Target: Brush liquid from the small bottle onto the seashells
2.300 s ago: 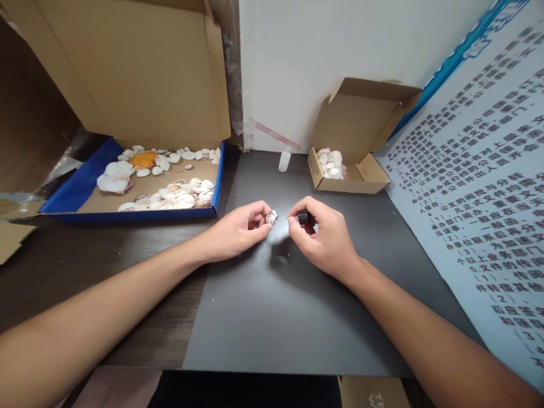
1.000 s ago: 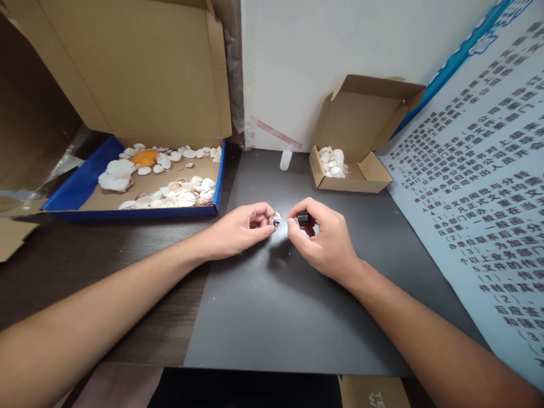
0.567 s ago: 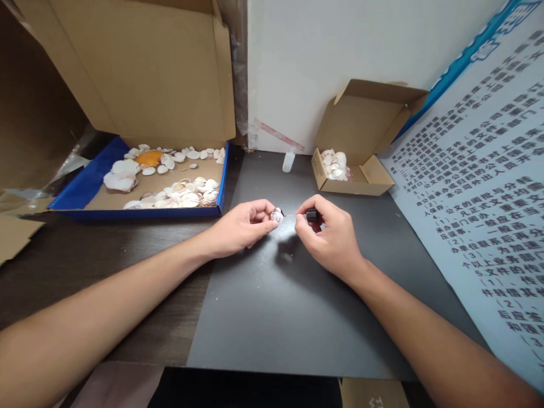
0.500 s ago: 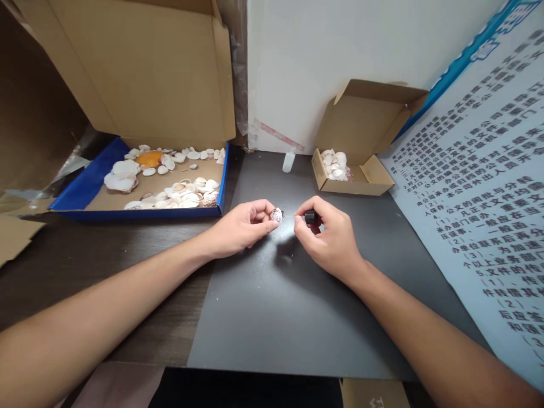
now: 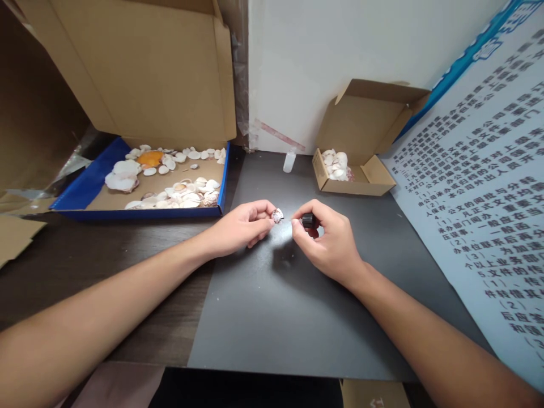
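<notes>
Between the thumb and fingers of my left hand [image 5: 242,229] is a small white seashell [image 5: 277,215] with dark reddish speckles. My right hand [image 5: 329,238] is closed around a small black ribbed cap [image 5: 308,220]. A thin pale tip seems to stick out from the cap toward the shell, too small to make out. The two hands face each other above the grey mat [image 5: 272,317], with a narrow gap between the fingertips. Beyond them a small translucent white bottle [image 5: 289,161] stands on the mat.
A blue-sided cardboard box [image 5: 140,214] with many shells stands open at the left. At the back right is a smaller open cardboard box [image 5: 357,186] holding white shells. A white panel [image 5: 340,45] rises behind, and a printed sheet [image 5: 467,187] slopes along the right.
My right hand has shifted slightly left with the black cap, closer to the shell. The shell has turned a little in my left fingers.
</notes>
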`<state>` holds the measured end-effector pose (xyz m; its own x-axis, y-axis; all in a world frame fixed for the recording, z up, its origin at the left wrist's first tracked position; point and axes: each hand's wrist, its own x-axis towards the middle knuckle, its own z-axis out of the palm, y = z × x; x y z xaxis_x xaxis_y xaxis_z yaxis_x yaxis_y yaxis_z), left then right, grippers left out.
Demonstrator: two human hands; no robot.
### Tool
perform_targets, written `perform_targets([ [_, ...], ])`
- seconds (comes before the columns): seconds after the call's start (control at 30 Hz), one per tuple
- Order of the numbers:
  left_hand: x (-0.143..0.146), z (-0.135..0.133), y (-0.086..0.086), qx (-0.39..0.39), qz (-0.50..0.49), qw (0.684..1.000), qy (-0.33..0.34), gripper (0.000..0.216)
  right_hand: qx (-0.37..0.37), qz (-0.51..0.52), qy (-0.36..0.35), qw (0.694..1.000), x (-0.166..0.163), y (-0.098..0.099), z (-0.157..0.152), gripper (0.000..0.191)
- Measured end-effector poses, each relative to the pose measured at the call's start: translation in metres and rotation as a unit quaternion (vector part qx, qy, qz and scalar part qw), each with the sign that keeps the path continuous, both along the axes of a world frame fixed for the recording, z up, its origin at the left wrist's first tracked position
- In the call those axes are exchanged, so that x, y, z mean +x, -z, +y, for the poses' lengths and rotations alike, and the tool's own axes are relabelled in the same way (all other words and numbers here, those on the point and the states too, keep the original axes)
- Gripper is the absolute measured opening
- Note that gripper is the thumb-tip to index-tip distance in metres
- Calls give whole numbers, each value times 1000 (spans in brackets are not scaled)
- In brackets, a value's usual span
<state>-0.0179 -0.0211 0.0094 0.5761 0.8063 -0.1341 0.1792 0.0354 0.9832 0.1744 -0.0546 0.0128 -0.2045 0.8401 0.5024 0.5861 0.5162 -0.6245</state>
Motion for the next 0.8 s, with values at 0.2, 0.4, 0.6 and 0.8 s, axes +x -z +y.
perform_targets([
  [0.2, -1, 2, 1, -6, -18, 1000, -5, 15, 6, 13, 0, 1000, 1, 0, 0, 8],
  [0.4, -1, 1, -2, -3, -25, 1000, -1, 15, 9, 15, -4, 1000, 1, 1, 0, 8],
  [0.6, -2, 1, -2, -1, -32, 999, -3, 17, 11, 13, -4, 1000, 0, 1, -1, 7],
  [0.8, -2, 1, 0, 10, -52, 999, -5, 19, 7, 15, 28, 999, 1, 1, 1, 10],
])
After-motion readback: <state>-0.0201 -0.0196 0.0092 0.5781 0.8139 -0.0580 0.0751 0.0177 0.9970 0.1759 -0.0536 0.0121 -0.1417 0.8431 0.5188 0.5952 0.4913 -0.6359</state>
